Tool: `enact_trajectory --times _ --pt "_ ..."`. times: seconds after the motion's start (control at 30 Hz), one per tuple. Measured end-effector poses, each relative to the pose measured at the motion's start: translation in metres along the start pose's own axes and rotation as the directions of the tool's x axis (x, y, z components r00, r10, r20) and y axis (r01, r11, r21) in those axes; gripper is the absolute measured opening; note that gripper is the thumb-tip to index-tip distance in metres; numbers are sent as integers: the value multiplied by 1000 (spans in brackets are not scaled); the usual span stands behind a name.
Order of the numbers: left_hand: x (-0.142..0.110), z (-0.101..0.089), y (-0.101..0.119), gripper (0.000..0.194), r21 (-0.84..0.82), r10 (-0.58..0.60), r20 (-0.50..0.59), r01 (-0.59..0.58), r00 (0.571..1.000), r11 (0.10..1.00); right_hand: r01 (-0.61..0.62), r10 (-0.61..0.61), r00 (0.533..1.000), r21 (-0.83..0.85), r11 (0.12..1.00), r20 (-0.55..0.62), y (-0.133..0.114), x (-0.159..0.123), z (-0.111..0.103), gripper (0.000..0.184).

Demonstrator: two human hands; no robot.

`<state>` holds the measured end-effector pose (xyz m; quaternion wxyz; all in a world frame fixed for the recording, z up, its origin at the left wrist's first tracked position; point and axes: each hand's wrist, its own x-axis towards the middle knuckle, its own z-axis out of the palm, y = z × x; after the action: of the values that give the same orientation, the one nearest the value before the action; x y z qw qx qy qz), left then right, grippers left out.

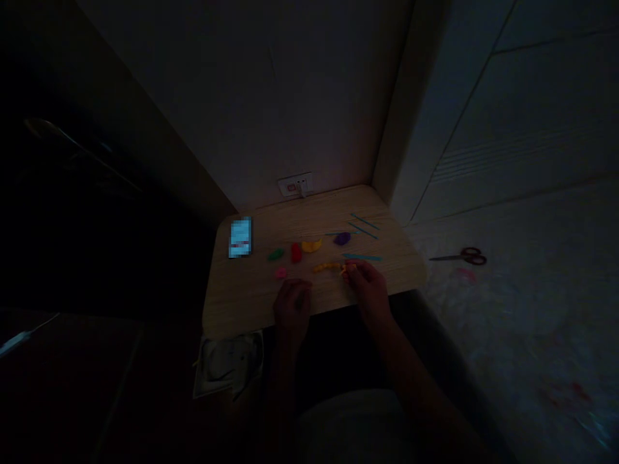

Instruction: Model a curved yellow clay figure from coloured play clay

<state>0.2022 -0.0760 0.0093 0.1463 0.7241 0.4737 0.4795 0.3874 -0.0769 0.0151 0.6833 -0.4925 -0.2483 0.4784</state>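
Pinching a small yellow piece point(349, 268) in the right hand point(370, 283), over the front of the table point(242, 293). Seeing a thin, bumpy orange strip point(326, 267) just left of it, too dark to tell whether joined. Half-curling the left hand point(292, 303) at the front edge; cannot tell its grip. Noting a purple lump point(342, 238), a red lump point(296, 252) and blue sticks point(362, 257) on the table's pale grain. Facing a dim wall point(309, 109) with a socket point(290, 187), and scissors point(469, 256) well to the right.
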Motion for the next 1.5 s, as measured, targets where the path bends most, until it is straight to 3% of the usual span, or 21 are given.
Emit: enact_trajectory --times 0.4,0.8,0.93,1.13,1.5 --pt "-5 8 -7 11 139 -133 141 113 981 984 0 0 1000 -91 996 4 -13 -5 1 43" --pt "-11 16 2 15 309 -93 26 81 995 948 -9 9 1000 -15 1000 -5 -9 -7 0 40" --pt "-13 16 3 22 298 -98 -20 99 995 949 -35 35 998 4 999 43 -9 -10 0 43" --pt "-14 17 3 35 323 -99 -27 103 995 941 -42 43 992 -14 999 115 -12 -15 4 39" --pt "-15 14 3 34 346 -28 -19 33 999 938 -6 11 999 -100 995 53 -7 -13 7 40"
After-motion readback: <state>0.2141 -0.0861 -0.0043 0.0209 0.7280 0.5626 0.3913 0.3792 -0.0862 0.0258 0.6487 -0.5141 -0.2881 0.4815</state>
